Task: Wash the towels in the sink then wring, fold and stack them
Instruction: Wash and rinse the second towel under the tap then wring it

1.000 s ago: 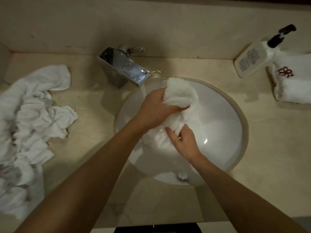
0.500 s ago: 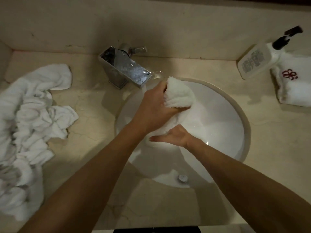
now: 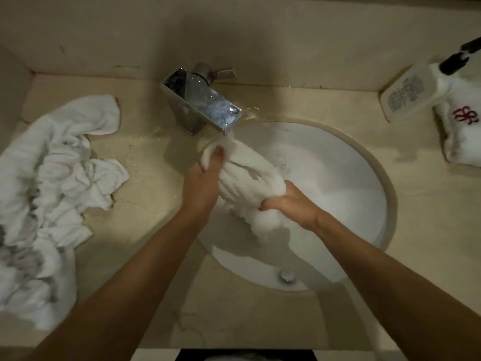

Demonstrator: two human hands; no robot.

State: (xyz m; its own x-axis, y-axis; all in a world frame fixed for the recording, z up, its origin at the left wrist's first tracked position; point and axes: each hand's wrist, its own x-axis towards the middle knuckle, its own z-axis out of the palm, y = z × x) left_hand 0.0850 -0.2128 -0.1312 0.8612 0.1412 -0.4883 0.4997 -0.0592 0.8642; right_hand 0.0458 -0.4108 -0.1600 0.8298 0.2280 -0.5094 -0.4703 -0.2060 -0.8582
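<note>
Washing is where you are: your left hand [image 3: 201, 182] and right hand [image 3: 289, 205] both grip one wet white towel [image 3: 244, 175] over the round white sink [image 3: 390, 204], under the shiny metal tap [image 3: 203, 102]. Left of the sink, a crumpled white towel pile [image 3: 49, 194] waits; right of it, one folded towel with a red flower [image 3: 460, 136] looks done.

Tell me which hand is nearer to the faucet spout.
Left. The left hand grips the towel just below the faucet spout, at the basin's rim. The right hand grips the towel's lower end farther out, over the middle of the sink.
</note>
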